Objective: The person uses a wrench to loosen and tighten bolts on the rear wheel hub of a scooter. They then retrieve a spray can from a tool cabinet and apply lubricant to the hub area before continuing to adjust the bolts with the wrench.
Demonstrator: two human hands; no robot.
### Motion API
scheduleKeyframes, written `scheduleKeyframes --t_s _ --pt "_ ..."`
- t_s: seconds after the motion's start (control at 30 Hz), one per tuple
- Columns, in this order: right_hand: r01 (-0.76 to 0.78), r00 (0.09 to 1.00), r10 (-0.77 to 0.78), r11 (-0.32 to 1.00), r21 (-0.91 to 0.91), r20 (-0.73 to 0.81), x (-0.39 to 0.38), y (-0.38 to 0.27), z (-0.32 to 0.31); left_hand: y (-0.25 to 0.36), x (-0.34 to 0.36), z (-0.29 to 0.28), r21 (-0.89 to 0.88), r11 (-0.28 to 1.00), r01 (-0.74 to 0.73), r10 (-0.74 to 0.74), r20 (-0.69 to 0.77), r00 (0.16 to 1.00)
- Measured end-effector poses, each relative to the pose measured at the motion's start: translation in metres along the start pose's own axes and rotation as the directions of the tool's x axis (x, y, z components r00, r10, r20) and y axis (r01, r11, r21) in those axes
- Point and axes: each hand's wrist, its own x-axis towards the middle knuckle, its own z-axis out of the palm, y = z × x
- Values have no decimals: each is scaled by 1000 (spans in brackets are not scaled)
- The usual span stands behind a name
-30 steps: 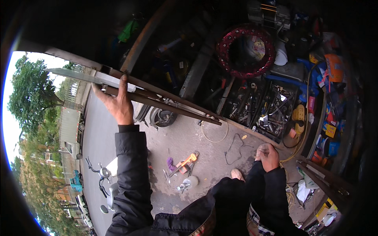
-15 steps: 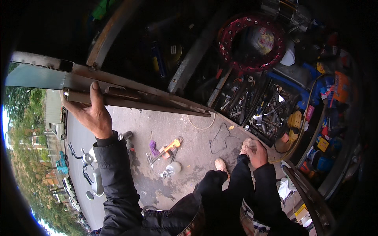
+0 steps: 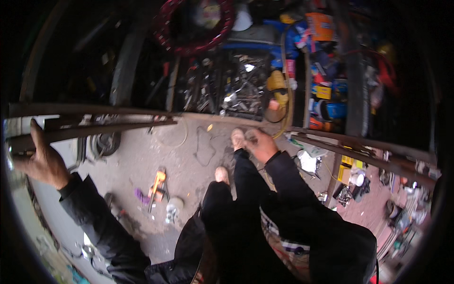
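Note:
My left hand (image 3: 45, 163) is wrapped around the outer end of a brown metal door bar (image 3: 101, 130), at the far left, its thumb over the top. The bar belongs to the open door of a dark compartment ahead of me. My right hand (image 3: 261, 146) hangs below the compartment's front edge, above my shoe (image 3: 238, 138), with fingers curled together; whatever is in them, if anything, is hidden. Beyond it, a black tray (image 3: 218, 102) is full of loose wrenches and metal tools. A yellow power tool (image 3: 278, 85) lies to the tray's right.
On the ground lie an orange pipe wrench (image 3: 158, 182), a purple cloth (image 3: 141, 195), a white bottle (image 3: 174, 207) and a thin dark cord (image 3: 203, 149). A second door (image 3: 359, 154) opens at the right, with clutter behind it. A red ring (image 3: 227, 23) sits inside the compartment.
My view has swung right, so the compartment and ground appear farther left. My left hand keeps its hold on the door bar. My right hand stays curled near the front edge.

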Motion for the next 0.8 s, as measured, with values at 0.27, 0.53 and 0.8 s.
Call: scheduleKeyframes --t_s 0.27,0.53,0.8 --pt "-79 991 71 994 -72 -112 -63 2 -9 -12 -2 18 -139 986 93 -107 -99 989" --pt "-171 954 139 980 -99 -267 -102 -4 -41 -2 0 30 -174 984 -35 -9 -244 970" --pt "-167 901 92 975 -143 -423 -119 -4 -62 3 0 37 -253 967 -19 -45 -244 969"
